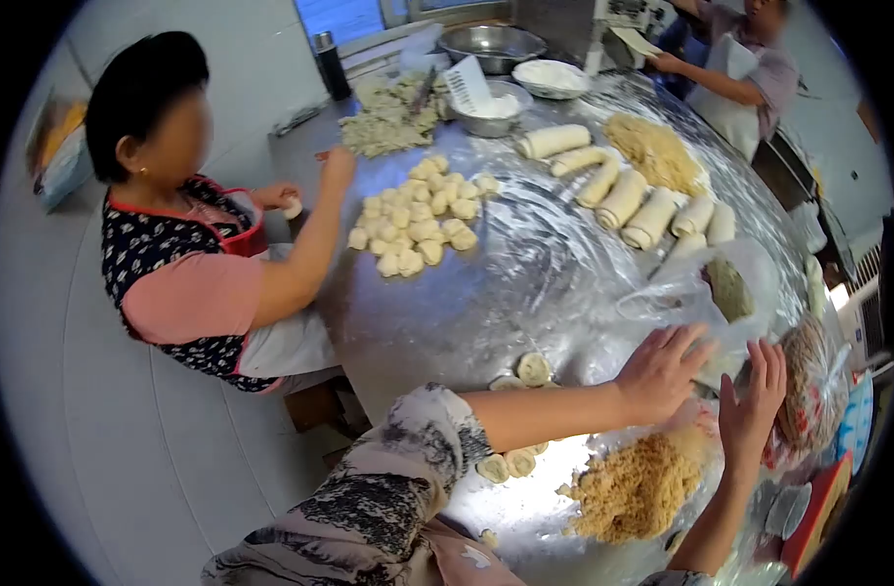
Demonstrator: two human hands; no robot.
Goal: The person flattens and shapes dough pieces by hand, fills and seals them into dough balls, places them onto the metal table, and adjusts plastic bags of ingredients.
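My left hand (666, 373) is over the metal table, palm down, its fingers stretched out and holding nothing visible. My right hand (752, 402) is raised just to its right, thumb and fingers apart. Between and behind them lies a clear plastic bag (667, 293) with a greenish filling (727, 290). A heap of crumbly yellow-brown filling (635, 488) lies below my hands. Small round dough pieces (534, 368) lie beyond and below my left forearm, which partly hides that group.
A co-worker (193, 264) at the left holds a small dough piece (292, 207) near a pile of dough balls (418, 215). Dough rolls (623, 199), yellow dough (652, 151) and metal bowls (492, 47) stand farther back. Another person (735, 78) is at the upper right.
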